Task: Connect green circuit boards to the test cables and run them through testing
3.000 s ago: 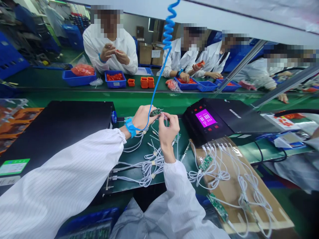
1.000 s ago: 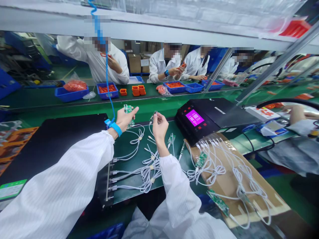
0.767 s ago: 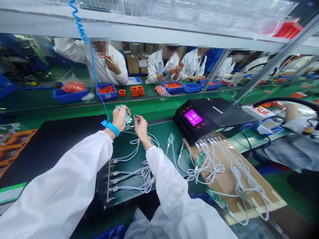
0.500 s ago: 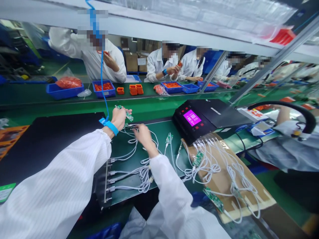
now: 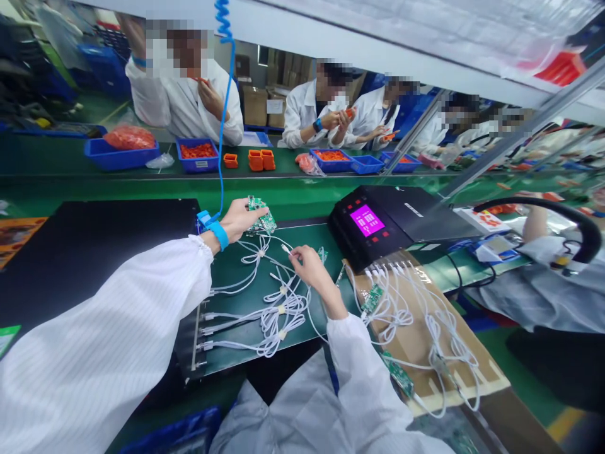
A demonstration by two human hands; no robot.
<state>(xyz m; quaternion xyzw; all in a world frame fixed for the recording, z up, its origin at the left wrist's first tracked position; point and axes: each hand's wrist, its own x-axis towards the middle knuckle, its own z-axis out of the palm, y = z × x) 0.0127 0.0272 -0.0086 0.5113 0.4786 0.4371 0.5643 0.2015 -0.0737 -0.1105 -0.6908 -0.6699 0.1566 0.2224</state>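
In the head view my left hand (image 5: 240, 221), with a blue wrist strap (image 5: 216, 233), is closed on green circuit boards (image 5: 262, 217); how many I cannot tell. Slightly lower and to the right, my right hand (image 5: 309, 268) pinches a white cable plug (image 5: 286, 250), its tip apart from the boards. Bundled white cables (image 5: 278, 318) lie beneath on the green work surface. They run from a connector strip (image 5: 198, 340) at the edge of the black box on the left. Part of another board (image 5: 322, 254) shows behind my right hand.
A black tester (image 5: 368, 224) with a lit magenta screen stands to the right. Cabled boards (image 5: 398, 374) and loops of wire lie on cardboard (image 5: 416, 315). A coiled blue cord (image 5: 223, 113) hangs over my left wrist. Co-workers sit across the line behind blue bins (image 5: 198, 162).
My right hand has moved right and down, away from the boards, with the plug in its fingers. My left hand has shifted right and turned, showing more of the boards. The view has tilted slightly.
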